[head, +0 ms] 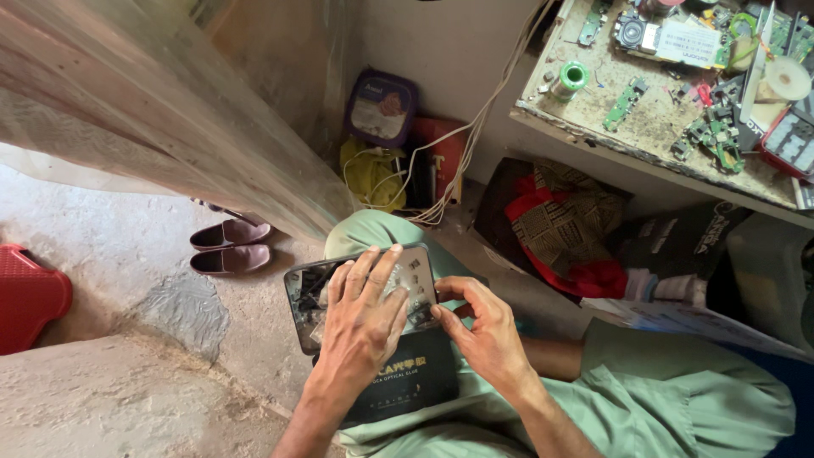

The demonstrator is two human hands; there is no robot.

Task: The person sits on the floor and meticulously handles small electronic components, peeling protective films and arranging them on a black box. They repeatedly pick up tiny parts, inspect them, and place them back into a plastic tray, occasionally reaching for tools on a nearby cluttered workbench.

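The phone (pixel 360 293) lies flat on a black pad (pixel 403 377) on the person's lap, near the middle of the view, its back uppermost and its surface cracked and shattered, worst at the left end. The left hand (pixel 365 318) is spread over it, palm down, fingers together and pressing it in place rather than closed round it. The right hand (pixel 483 326) meets the phone's right edge, thumb and forefinger pinched together there; whether they hold a shard or a small tool I cannot tell.

By my judgement the work is at an early stage: the broken panel is mostly on the phone, with no lifted pieces set aside on the pad or the green trousers (pixel 644 399). Most of the removal looks to be left, and the picking has only reached the right edge.

Far right, a bench (pixel 653 127) carries circuit boards and a green spool (pixel 572 78). To the left on the floor stand a pair of shoes (pixel 229 248) and a red stool (pixel 30 297).
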